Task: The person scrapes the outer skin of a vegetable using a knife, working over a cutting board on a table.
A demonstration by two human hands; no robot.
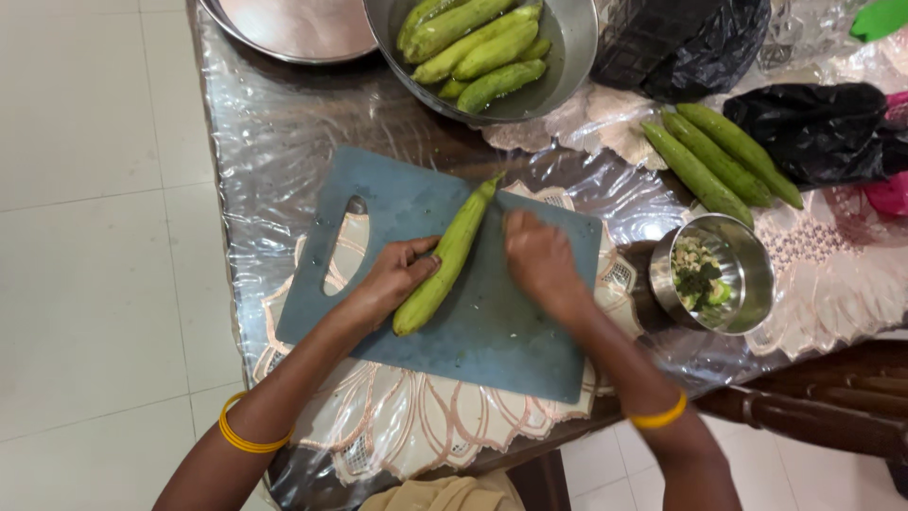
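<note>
We log: smooth tapered green gourd (pixel 445 265) on matte grey cutting board (pixel 473 312); left hand (pixel 392 279) fingers clamped on it; right hand (pixel 539 260) fingers curled together, contents unclear.

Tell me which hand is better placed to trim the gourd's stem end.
Probably right. The right hand sits beside the upper half of the gourd, nearer the stem tip, while the left hand grips its lower half on the board.

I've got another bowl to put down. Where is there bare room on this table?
Free: the table's left strip between the empty steel plate and the cutting board, and the board's near right corner. Crowded: the far right, with loose gourds, black bags and the small steel bowl.
</note>
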